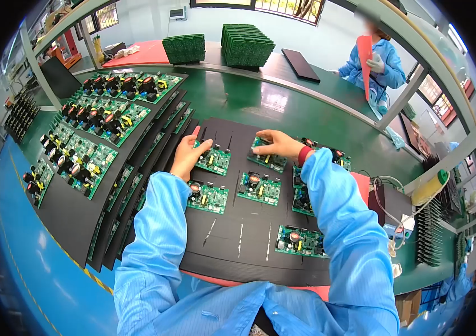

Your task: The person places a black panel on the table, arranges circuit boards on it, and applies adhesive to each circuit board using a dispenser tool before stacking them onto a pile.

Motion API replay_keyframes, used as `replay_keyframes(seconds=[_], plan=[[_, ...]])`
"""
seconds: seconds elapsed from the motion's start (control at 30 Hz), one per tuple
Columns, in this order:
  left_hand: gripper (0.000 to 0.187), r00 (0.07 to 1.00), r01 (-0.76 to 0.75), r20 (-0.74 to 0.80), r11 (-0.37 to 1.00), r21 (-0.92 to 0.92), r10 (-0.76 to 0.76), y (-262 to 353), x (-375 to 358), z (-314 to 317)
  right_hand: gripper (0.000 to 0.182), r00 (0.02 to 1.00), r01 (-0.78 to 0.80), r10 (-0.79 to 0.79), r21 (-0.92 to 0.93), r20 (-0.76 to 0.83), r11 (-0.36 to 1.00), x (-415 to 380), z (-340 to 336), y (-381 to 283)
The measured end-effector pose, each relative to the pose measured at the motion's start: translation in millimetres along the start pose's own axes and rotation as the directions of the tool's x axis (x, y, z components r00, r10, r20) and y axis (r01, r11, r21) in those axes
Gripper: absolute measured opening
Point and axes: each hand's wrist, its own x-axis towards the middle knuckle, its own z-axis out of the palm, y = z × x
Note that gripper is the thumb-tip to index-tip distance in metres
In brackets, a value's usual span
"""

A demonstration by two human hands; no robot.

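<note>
My left hand (185, 157) is at the left side of a black board (221, 255), its fingers apart and its thumb over the corner of a green circuit board (214, 161). Something small and red (196, 130) shows at its fingertips; I cannot make out what. My right hand (280, 145), with a dark red band at the wrist, curls its fingers over the upper part of another circuit board (270, 161). Below these lie a circuit board with a round coil (260, 188) and one at the left (207, 197). More boards sit partly behind my right sleeve.
Stacked black trays (109, 162) of populated circuit boards stand at the left. Racked green boards (243, 46) and a black panel (301, 65) lie at the back. A co-worker (375, 61) holds a red sheet across the bench. A yellow spool (431, 187) and cables are at the right.
</note>
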Motion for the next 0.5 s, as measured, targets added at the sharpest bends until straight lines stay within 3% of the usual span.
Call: replay_keyframes(seconds=[0.03, 0.07, 0.1, 0.13, 0.2, 0.23, 0.27, 0.33, 0.4, 0.5], plan=[[0.058, 0.999, -0.04, -0.028, 0.995, 0.089, 0.043, -0.3, 0.7, 1.0, 0.07, 1.0, -0.019, 0.018, -0.025, -0.025, 0.999, 6.7, 0.4, 3.8], [0.056, 0.995, -0.075, -0.051, 0.981, 0.177, 0.085, -2.2, 0.3, 2.4, 0.066, 0.99, -0.091, 0.086, 0.041, 0.112, 0.995, 11.8, -4.7, 7.8], [0.051, 0.987, -0.134, -0.042, 0.934, 0.332, 0.156, -3.3, 1.9, 0.6, 0.065, 0.999, 0.035, -0.023, -0.299, 0.043, 0.953, 10.1, -5.4, 10.3], [0.048, 0.975, -0.188, -0.017, 0.857, 0.48, 0.223, -5.1, 2.7, -2.2, 0.064, 0.989, 0.126, -0.146, -0.607, 0.015, 0.785, 5.9, -4.7, 14.0], [0.039, 0.897, -0.285, -0.013, 0.602, 0.746, 0.441, 0.8, -10.8, -2.2, 0.057, 0.975, 0.152, -0.208, -0.454, -0.077, 0.878, -9.5, -12.9, 12.0], [0.04, 0.851, -0.338, 0.017, 0.523, 0.783, 0.525, 7.8, -21.0, -0.4, 0.053, 0.964, 0.205, -0.252, -0.367, -0.083, 0.907, -22.4, -22.7, 1.5], [0.04, 0.796, -0.386, 0.052, 0.439, 0.812, 0.604, 17.3, -32.7, 1.5, 0.049, 0.981, 0.115, -0.153, -0.278, -0.118, 0.954, -43.6, -30.6, -16.7], [0.041, 0.847, -0.474, 0.214, 0.509, 0.718, 0.487, 63.3, -75.9, 10.5, 0.039, 0.968, 0.15, -0.222, -0.43, -0.122, 0.89, -80.1, -51.8, -28.6], [0.04, 0.764, -0.639, 0.395, 0.514, 0.572, 0.51, 71.7, -96.9, 22.2, 0.031, 0.987, 0.041, -0.099, -0.398, -0.127, 0.916, -119.9, -66.5, -50.5], [0.038, 0.72, -0.688, 0.535, 0.552, 0.471, 0.442, 84.3, -121.6, 49.5, 0.028, 0.99, -0.118, 0.074, -0.422, -0.119, 0.899, -164.8, -82.0, -51.0]])
